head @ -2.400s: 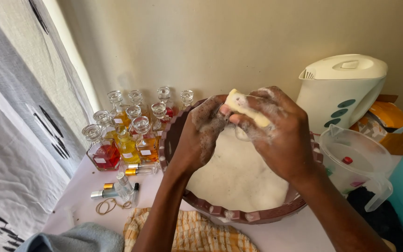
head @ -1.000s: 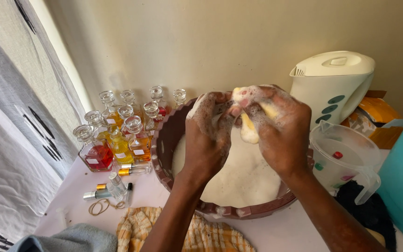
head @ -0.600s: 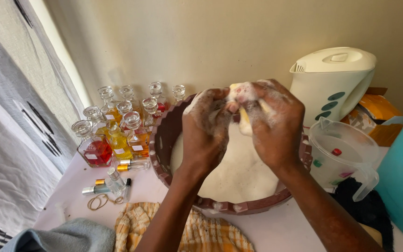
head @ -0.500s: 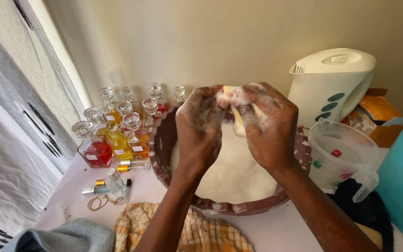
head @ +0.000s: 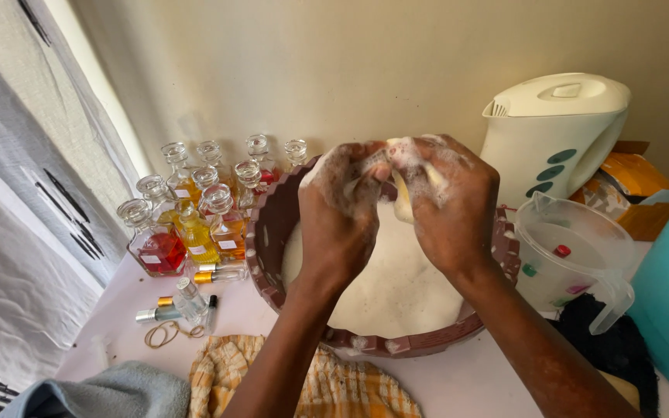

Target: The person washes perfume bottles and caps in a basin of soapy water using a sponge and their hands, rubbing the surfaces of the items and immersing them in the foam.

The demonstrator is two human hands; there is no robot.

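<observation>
A pale yellow sponge [head: 404, 203], lathered, sits at the frame's centre above the foam-filled maroon basin [head: 266, 232], clenched in the right hand [head: 451, 205] while the soapy left hand [head: 340, 217] curls closed against it, with glass bottles [head: 195, 217] left and a white kettle [head: 555, 128] upper right.

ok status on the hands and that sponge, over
Left hand and right hand both soapy, gripping the yellow sponge. Held above the foam-filled maroon basin. Nothing in the way.
</observation>
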